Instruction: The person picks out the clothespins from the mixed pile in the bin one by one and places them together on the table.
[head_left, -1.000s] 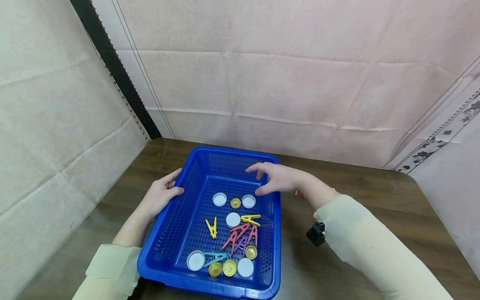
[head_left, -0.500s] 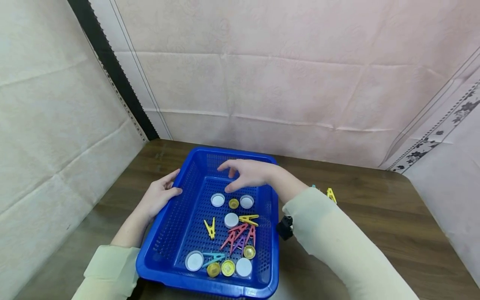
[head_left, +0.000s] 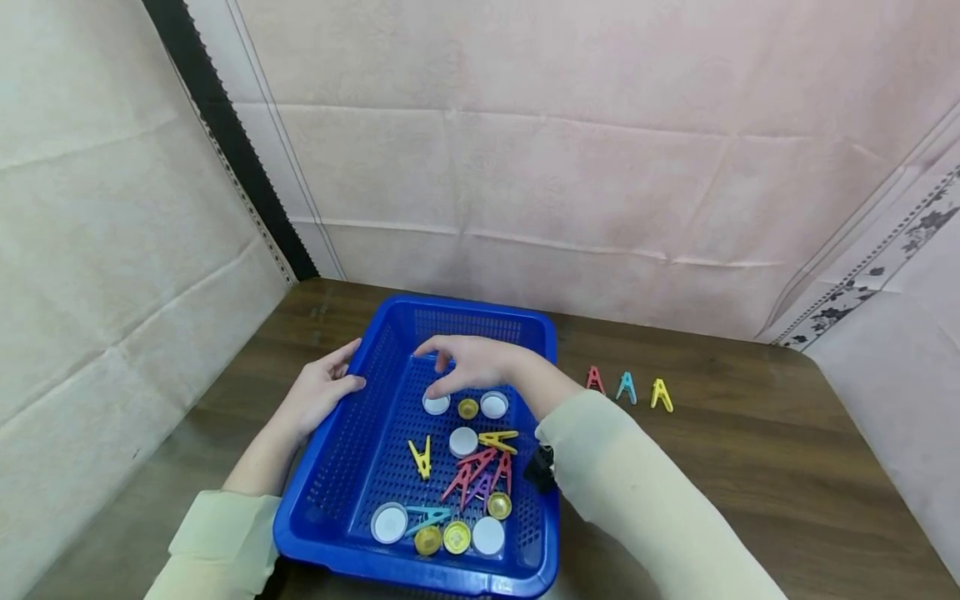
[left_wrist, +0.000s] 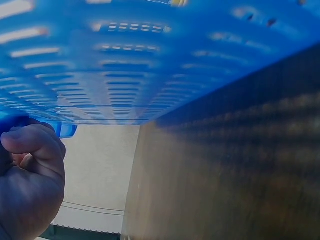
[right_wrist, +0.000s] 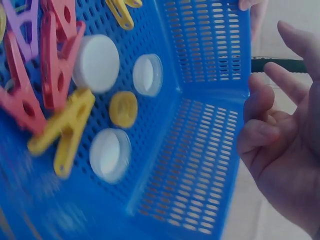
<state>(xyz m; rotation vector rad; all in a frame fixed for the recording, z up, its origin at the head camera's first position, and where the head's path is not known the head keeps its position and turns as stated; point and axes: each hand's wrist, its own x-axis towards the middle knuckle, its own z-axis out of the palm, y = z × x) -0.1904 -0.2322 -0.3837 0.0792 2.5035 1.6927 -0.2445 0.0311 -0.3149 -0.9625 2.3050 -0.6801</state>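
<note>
Bottle caps and clothespins lie scattered in the blue basket (head_left: pixel 352 467), a shallow perforated plastic tray on the wooden table (head_left: pixel 750 483). Nearest the person, along the front wall, sit a white cap (head_left: pixel 390 523), two yellow caps (head_left: pixel 444 538) and another white cap (head_left: pixel 488 536), with a teal clothespin (head_left: pixel 427 517) among them. Further in there is a tangle of red and purple clothespins (head_left: pixel 478 475), a yellow clothespin (head_left: pixel 422 457) lying alone, and a white cap (head_left: pixel 463 442) beside another yellow pin (head_left: pixel 499 437). Beyond these come three caps in a row — white (head_left: pixel 436 405), small yellow (head_left: pixel 468 407), white (head_left: pixel 493 404).

The left hand (head_left: pixel 318 392) grips the basket's left rim, thumb over the edge and fingers curled under. The right hand (head_left: pixel 472 367) hovers over the far row, fingers spread and relaxed, holding nothing — its fingertips just above the left white cap.

Out on the table, right of the basket, three clothespins stand apart in a line: red (head_left: pixel 595 379), teal (head_left: pixel 626 387), yellow (head_left: pixel 661 394).
</note>
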